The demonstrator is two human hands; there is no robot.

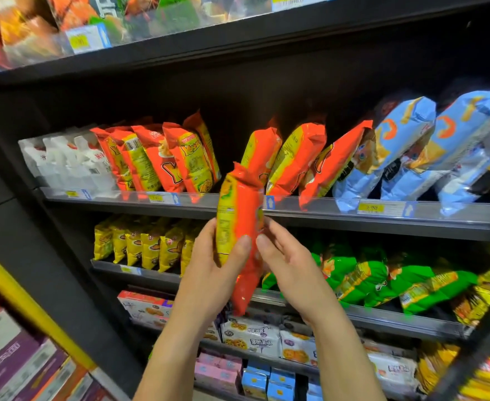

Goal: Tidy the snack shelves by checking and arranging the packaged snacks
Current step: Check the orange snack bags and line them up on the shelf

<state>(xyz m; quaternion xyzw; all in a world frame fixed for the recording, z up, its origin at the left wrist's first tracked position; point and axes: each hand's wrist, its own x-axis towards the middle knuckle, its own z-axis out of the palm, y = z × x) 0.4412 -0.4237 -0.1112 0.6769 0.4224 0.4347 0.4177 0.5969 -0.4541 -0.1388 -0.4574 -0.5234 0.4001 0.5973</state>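
Note:
An orange and yellow snack bag (239, 227) stands upright in front of the shelves, held between both hands. My left hand (212, 264) grips its left side, thumb on the front and fingers behind. My right hand (284, 261) holds its right edge with the thumb near the front; its fingers are mostly hidden behind the bag. Behind it, on the second shelf (324, 211), more orange bags of the same kind (157, 160) lean in a row, with a gap (229, 151) straight above the held bag.
White packets (67, 163) stand left of the orange row, light blue bags (405, 146) right of it. Lower shelves carry yellow bags (142, 244), green bags (377, 279) and cookie boxes (252, 334). A top shelf (180, 47) overhangs. Boxes (21, 366) fill the rack at left.

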